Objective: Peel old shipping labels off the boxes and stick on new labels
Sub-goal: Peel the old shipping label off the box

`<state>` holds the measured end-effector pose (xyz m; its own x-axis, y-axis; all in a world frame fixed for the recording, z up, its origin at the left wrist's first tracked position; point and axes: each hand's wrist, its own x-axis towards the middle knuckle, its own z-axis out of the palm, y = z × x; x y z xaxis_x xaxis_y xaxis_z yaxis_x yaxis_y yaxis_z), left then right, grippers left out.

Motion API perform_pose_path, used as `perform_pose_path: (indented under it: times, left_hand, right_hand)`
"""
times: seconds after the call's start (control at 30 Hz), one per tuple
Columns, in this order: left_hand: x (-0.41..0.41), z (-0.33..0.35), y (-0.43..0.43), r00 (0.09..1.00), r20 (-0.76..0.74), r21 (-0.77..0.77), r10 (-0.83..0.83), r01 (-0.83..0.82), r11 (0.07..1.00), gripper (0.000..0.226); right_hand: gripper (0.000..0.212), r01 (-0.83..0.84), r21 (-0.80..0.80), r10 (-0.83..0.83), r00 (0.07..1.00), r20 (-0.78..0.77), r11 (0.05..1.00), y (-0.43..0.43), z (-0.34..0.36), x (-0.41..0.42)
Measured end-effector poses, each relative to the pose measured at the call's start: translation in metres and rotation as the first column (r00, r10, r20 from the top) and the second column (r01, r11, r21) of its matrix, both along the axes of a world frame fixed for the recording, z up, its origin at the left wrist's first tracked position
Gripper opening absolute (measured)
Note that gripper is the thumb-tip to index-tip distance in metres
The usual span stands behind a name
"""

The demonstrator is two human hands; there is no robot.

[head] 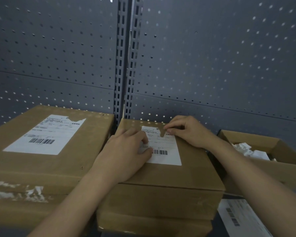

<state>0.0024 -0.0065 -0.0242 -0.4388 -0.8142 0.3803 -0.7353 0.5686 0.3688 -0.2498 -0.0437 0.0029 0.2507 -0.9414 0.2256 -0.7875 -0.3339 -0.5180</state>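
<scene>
A grey pegboard wall (pixel 212 57) backs three cardboard boxes. The big left box (pixel 41 168) carries one shipping label (pixel 44 134), its top edge torn. The middle box (pixel 169 177), on a stack, bears a second label (pixel 162 151) with a notch ripped from it. The open right box (pixel 280 161) holds crumpled paper (pixel 248 149); its far side is cut off. One label sheet (pixel 243 218) lies lower right, blurred. The left hand (pixel 125 154) presses flat on the label; the right hand (pixel 188 130) pinches its torn upper edge.
</scene>
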Motion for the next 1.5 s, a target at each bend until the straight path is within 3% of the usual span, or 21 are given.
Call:
perform_pose_path:
  times: [0.37,0.9,1.3,1.5]
  left_hand:
    - [0.000,-0.001,0.000,1.000,-0.002,-0.001,-0.001,0.001,1.000,0.029]
    - [0.000,-0.001,0.000,1.000,-0.002,0.012,0.007,-0.007,1.000,0.030]
    - [-0.001,0.000,0.000,1.000,0.000,-0.001,0.011,-0.011,1.000,0.030]
    - [-0.001,0.001,0.001,1.000,0.008,-0.007,0.009,-0.009,1.000,0.029]
  right_hand:
    - [0.024,-0.084,-0.048,0.063,0.938,-0.341,0.995,0.005,0.004,0.008]
    - [0.025,0.093,-0.060,-0.109,0.931,-0.348,0.994,0.007,0.002,0.016]
    - [0.030,0.084,-0.015,-0.084,0.946,-0.313,0.996,0.015,0.005,0.015]
    - [0.023,0.062,-0.073,-0.080,0.956,-0.283,0.995,0.015,0.003,0.014]
